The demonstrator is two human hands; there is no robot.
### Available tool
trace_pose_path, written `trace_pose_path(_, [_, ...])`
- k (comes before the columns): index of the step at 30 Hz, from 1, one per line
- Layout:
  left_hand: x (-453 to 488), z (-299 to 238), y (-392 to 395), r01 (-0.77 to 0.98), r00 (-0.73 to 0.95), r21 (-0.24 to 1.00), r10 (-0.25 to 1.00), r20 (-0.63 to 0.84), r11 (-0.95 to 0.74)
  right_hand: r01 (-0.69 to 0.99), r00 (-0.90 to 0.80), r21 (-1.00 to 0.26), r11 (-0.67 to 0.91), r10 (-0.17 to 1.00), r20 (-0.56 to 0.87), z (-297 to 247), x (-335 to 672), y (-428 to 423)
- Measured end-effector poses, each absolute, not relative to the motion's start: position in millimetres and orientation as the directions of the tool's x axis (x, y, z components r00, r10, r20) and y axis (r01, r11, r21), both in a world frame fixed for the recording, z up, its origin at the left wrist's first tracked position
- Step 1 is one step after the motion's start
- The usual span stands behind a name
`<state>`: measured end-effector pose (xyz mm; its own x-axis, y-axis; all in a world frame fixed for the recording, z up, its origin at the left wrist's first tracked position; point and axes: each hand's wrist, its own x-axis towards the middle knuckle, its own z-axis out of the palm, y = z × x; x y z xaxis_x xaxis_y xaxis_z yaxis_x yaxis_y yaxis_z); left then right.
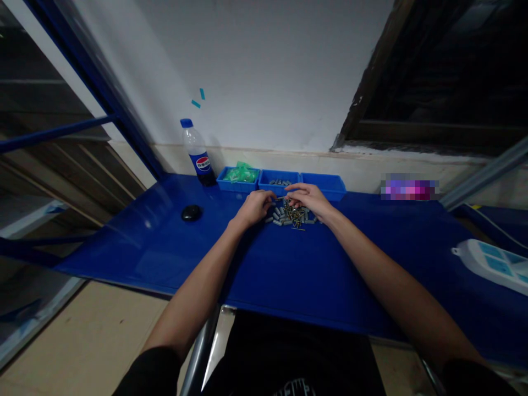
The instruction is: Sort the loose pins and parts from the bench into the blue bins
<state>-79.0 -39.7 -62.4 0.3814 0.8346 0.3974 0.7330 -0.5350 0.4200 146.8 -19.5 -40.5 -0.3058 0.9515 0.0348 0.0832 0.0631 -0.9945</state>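
My left hand (pixel 258 207) is closed in a pinch at the left side of a small parts pile. A thin metal piece, like a screw (pixel 281 198), shows at its fingertips, between the two hands. Over the pile's back edge, my right hand (pixel 310 200) has its thumb and forefinger drawn together, with whatever they hold too small to make out. Below the hands lie brass-coloured screws (pixel 296 216) heaped in the middle. Several grey cylindrical sleeves (pixel 279 216) are scattered around them on the blue table (pixel 272 269).
Behind the pile stand three blue bins: one with green plastic bags (pixel 240 174), a middle bin (pixel 264 179) with grey sleeves, and a right bin (pixel 325 185). A Pepsi bottle (pixel 199 157) and a black round object (pixel 191 213) are leftward. A white case (pixel 495 261) lies far right.
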Motion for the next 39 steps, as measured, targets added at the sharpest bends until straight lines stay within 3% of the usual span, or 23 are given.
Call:
trace_pose_path(3, [-76.8, -64.3, -37.4, 0.647, 0.298, 0.552, 0.841, 0.452, -0.526, 0.093, -0.316, -0.993, 0.072, 0.948, 0.039, -41.4, 147.5, -18.4])
trace_pose_path(7, [-70.4, -61.7, -36.7, 0.394, 0.184, 0.773, 0.867, 0.464, -0.498, 0.106, -0.349, -0.992, 0.063, 0.937, 0.022, -39.8, 146.6, -21.1])
trace_pose_path(10, [-66.0, -57.8, -38.6, 0.234, 0.213, 0.852, 0.880, 0.424, -0.468, 0.059, -0.406, -0.997, 0.059, 0.914, 0.030, -39.1, 145.4, -25.2])
trace_pose_path(13, [-64.7, -54.6, -42.1, 0.213, 0.271, 0.876, 0.888, 0.373, -0.433, 0.039, -0.404, -0.998, 0.044, 0.914, 0.024, -41.0, 144.7, -26.2])
trace_pose_path(15, [-66.3, -53.1, -44.2, 0.310, 0.273, 0.844, 0.892, 0.361, -0.437, 0.077, -0.378, -0.996, 0.041, 0.926, 0.009, -42.8, 145.0, -24.5])
trace_pose_path(18, [-71.7, -51.4, -45.6, 0.534, 0.340, 0.683, 0.866, 0.366, -0.498, 0.120, -0.311, -0.990, 0.072, 0.950, 0.032, -43.7, 145.9, -21.1])
trace_pose_path(22, [-77.4, -51.2, -44.7, 0.627, 0.529, 0.494, 0.795, 0.297, -0.602, 0.013, -0.248, -0.992, 0.125, 0.962, 0.118, -39.0, 146.0, -20.2])
trace_pose_path(28, [-77.2, -53.3, -41.5, 0.676, 0.551, 0.422, 0.794, 0.256, -0.605, -0.009, -0.267, -0.993, 0.118, 0.957, 0.116, -33.0, 145.8, -23.1])
trace_pose_path(35, [-83.7, -52.5, -43.0, 0.817, 0.432, 0.297, 0.866, 0.251, -0.494, 0.036, -0.303, -0.996, 0.085, 0.950, 0.070, -34.4, 146.8, -22.7])
trace_pose_path(39, [-85.8, -54.0, -43.2, 0.845, 0.377, 0.304, 0.893, 0.244, -0.440, 0.049, -0.304, -0.995, 0.088, 0.950, 0.069, -36.4, 148.1, -21.8])
